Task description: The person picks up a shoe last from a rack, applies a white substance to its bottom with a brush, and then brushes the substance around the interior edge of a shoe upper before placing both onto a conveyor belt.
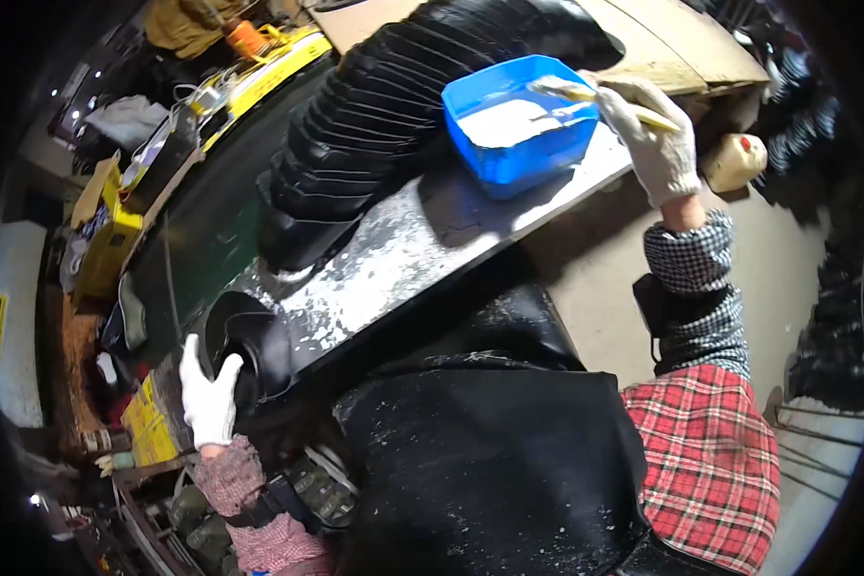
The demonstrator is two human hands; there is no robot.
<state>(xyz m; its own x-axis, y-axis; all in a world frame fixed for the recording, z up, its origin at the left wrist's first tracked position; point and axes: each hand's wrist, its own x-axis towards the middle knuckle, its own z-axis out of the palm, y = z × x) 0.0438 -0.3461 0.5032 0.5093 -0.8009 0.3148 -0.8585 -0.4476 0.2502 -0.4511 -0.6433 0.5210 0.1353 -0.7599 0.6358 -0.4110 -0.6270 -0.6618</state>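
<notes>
In my right hand (pixel 655 144), which wears a white glove, is a paintbrush (pixel 574 90) with a yellowish handle. Its bristles are over a blue tub (pixel 518 176) that contains white paste (pixel 509 125). My left hand (pixel 208 398), also gloved in white, has its thumb and fingers apart. It is beside a curved, shiny black piece (pixel 271 344) at the bench's left end; whether it touches the piece I cannot tell. A long row of overlapping black pieces (pixel 355 134) lies across the bench behind the tub.
The pale, paint-spotted bench (pixel 384 264) runs diagonally in front of me. A black apron (pixel 490 461) covers my lap. Yellow boxes (pixel 106 245) stand at the left. A cream plastic container (pixel 736 161) is on the floor at right, near piled black pieces (pixel 806 125).
</notes>
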